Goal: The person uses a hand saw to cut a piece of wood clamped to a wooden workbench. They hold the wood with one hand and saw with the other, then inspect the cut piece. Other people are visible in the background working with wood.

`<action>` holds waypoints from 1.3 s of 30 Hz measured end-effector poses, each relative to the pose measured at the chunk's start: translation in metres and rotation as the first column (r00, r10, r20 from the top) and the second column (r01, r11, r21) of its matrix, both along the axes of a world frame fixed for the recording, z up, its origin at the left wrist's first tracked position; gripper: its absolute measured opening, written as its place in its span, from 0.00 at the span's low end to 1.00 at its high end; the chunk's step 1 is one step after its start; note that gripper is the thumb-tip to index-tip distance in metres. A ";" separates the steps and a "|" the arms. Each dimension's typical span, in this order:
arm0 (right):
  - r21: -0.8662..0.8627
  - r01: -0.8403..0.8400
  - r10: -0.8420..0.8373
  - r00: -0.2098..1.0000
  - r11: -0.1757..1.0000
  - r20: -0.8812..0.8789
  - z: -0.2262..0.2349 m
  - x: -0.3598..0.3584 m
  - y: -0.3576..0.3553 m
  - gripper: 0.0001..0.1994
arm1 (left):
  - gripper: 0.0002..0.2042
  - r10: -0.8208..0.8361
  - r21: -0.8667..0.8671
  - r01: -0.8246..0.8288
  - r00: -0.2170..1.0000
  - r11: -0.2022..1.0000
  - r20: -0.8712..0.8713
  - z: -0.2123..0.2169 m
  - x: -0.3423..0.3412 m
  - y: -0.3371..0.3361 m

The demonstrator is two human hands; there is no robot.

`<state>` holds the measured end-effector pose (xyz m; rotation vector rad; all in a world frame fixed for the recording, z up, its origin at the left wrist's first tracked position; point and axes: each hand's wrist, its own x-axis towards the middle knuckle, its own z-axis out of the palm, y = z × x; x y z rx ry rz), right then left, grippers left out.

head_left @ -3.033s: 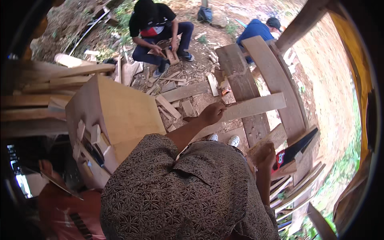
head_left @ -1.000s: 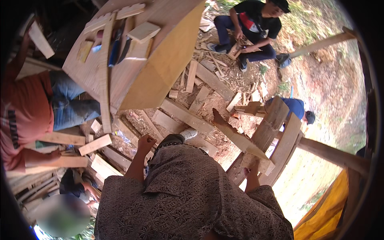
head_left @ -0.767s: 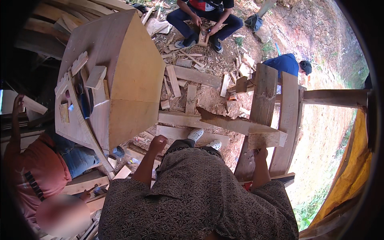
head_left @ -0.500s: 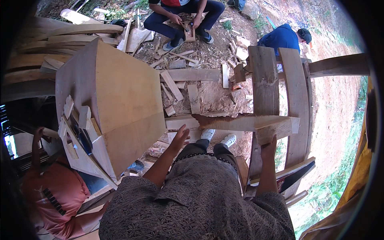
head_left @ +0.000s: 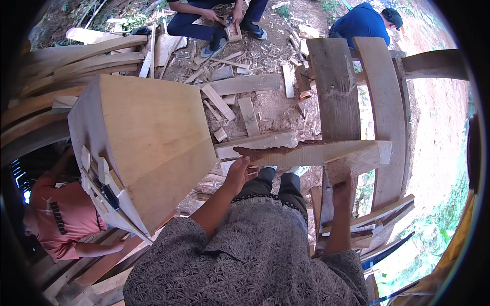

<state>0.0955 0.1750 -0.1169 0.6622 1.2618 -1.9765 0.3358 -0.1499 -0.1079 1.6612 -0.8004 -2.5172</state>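
Observation:
A light wooden board with a ragged bark edge lies crosswise in front of me, its right part over the upright planks. Under my side of its right end is a squared wooden block; whether the two are joined I cannot tell. My right hand grips the block's near edge, its fingers partly hidden. At the narrow bark end, my left hand has its fingers apart, the fingertips at or just touching the board's near side. A large pale wooden box with slanted sides stands to my left.
Two long planks stand at the right. Offcuts and shavings litter the ground; curved timbers are stacked at far left. One person crouches ahead with a small wooden piece; others are in blue and orange shirts.
My left hand has moved right, up to the board's bark end. My right hand stays at the block. The view has shifted, and the orange-shirted person has changed posture.

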 end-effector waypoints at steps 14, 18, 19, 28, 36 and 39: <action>-0.022 0.162 -0.163 0.978 0.987 -0.131 0.011 -0.009 -0.041 0.16 | 0.16 -0.106 -0.080 0.111 0.992 0.991 0.070 0.001 -0.013 0.010; -0.023 0.185 -0.186 0.964 0.982 -0.188 -0.004 -0.003 -0.046 0.17 | 0.33 -0.050 -0.275 0.133 0.956 0.952 0.290 0.001 -0.018 0.017; -0.007 0.193 -0.191 0.965 0.981 -0.180 -0.009 -0.002 -0.045 0.17 | 0.38 0.007 -0.371 0.156 0.915 0.915 0.403 0.004 -0.020 0.018; 0.333 0.227 -0.199 0.973 0.915 -0.117 -0.006 -0.003 -0.024 0.19 | 0.48 -0.634 -0.846 0.142 0.601 -0.513 0.486 0.054 -0.111 0.036; 0.428 0.021 0.002 0.999 0.904 -0.053 -0.002 -0.025 0.001 0.20 | 0.53 -0.631 -0.674 0.210 0.239 -0.708 0.738 0.054 -0.221 0.128; 0.385 0.072 -0.068 0.997 0.920 -0.023 0.013 -0.027 0.000 0.20 | 0.51 -0.576 -0.638 0.231 0.282 -0.735 0.767 0.042 -0.233 0.142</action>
